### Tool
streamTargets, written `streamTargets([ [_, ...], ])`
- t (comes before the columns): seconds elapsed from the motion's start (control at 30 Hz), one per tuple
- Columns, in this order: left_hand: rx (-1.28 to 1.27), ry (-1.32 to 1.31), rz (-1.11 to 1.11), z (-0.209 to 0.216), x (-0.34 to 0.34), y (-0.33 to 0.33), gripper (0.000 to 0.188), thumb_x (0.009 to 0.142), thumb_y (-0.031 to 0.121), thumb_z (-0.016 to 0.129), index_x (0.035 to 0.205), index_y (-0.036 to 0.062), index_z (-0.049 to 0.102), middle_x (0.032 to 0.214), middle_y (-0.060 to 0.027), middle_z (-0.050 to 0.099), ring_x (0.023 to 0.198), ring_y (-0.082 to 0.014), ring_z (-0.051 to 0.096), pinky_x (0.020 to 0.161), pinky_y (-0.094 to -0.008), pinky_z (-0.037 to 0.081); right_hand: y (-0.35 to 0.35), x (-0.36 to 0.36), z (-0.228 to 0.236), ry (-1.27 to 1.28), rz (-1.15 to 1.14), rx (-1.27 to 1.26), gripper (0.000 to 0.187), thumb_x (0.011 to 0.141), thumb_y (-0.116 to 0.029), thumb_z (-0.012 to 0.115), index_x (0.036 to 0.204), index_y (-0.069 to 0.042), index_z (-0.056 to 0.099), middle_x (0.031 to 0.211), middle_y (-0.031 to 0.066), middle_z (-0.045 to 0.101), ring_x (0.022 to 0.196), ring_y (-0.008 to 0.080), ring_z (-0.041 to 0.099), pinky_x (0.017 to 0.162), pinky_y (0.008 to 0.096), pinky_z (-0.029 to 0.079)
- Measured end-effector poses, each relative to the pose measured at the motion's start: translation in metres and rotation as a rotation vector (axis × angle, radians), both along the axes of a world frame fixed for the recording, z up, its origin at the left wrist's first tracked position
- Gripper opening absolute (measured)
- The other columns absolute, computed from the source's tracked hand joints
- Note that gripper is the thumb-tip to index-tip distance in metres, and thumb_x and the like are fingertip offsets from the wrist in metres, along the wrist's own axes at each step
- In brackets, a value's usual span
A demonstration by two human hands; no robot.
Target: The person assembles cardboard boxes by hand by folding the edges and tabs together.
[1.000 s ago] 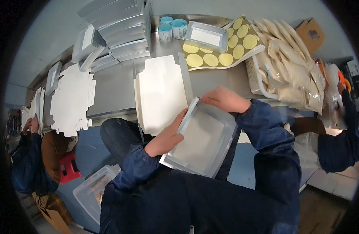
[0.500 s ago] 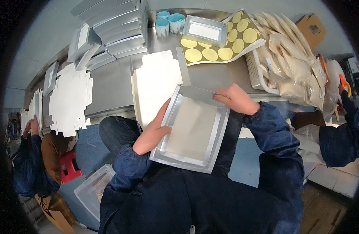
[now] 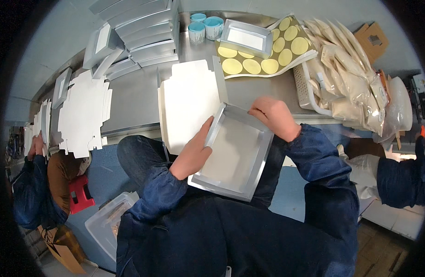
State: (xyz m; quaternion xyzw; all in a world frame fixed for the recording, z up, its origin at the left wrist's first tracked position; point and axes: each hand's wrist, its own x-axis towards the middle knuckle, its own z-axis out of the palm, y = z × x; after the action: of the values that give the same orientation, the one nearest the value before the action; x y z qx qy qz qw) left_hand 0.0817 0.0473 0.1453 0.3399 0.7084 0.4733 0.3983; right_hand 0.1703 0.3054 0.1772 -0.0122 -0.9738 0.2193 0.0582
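Observation:
A silver cardboard box tray (image 3: pixel 231 154) with a pale inside rests tilted over my lap. My left hand (image 3: pixel 192 157) grips its left wall, with the index finger stretched along the edge and the thumb at the inner side. At the far right corner, my right hand (image 3: pixel 276 119) has its fingers curled and pinched on the end wall's upper edge; the fingertips are partly hidden. Just beyond the tray, flat white box blanks (image 3: pixel 189 99) with grey side flaps lie on the metal table and jut over its front edge.
Stacked silver boxes (image 3: pixel 150 39) stand back left, near white blanks (image 3: pixel 83 115). Blue-labelled rolls (image 3: pixel 214 28), a small silver tray (image 3: pixel 247 38) and a yellow-circle sticker sheet (image 3: pixel 249 66) lie behind. A white basket (image 3: pixel 304 90) holds packets (image 3: pixel 346 74). Other people's sleeves show at both sides.
My right hand has shifted slightly left along the tray's far end, its fingers more curled. The tray has moved a little to the right, and its far end wall looks more upright.

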Motion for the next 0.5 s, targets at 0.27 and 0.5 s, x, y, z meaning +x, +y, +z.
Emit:
streamTargets([
  [0.27, -0.002, -0.053, -0.056, 0.014, -0.004, -0.008, 0.073, 0.083, 0.002, 0.045, 0.148, -0.0016, 0.014, 0.147, -0.0279, 0.03, 0.137, -0.0384, 0.031, 0.113, -0.0367, 0.024, 0.0, 0.012, -0.018, 0.013, 0.076, -0.135, 0.017, 0.085, -0.018, 0.064, 0.084, -0.002, 0.062, 0.08, 0.0159, 0.059, 0.075, 0.0362, 0.058, 0.066, 0.0416, 0.047],
  [0.5, 0.11, 0.009, 0.068, 0.004, 0.005, -0.006, 0.069, 0.09, 0.006, 0.051, 0.149, -0.0019, 0.016, 0.149, -0.0246, 0.028, 0.139, -0.0332, 0.028, 0.114, -0.0356, 0.022, -0.013, 0.001, -0.02, -0.005, 0.024, -0.216, 0.03, 0.09, -0.02, 0.058, 0.115, -0.004, 0.056, 0.09, 0.0224, 0.063, 0.087, 0.0388, 0.061, 0.075, 0.0453, 0.048],
])
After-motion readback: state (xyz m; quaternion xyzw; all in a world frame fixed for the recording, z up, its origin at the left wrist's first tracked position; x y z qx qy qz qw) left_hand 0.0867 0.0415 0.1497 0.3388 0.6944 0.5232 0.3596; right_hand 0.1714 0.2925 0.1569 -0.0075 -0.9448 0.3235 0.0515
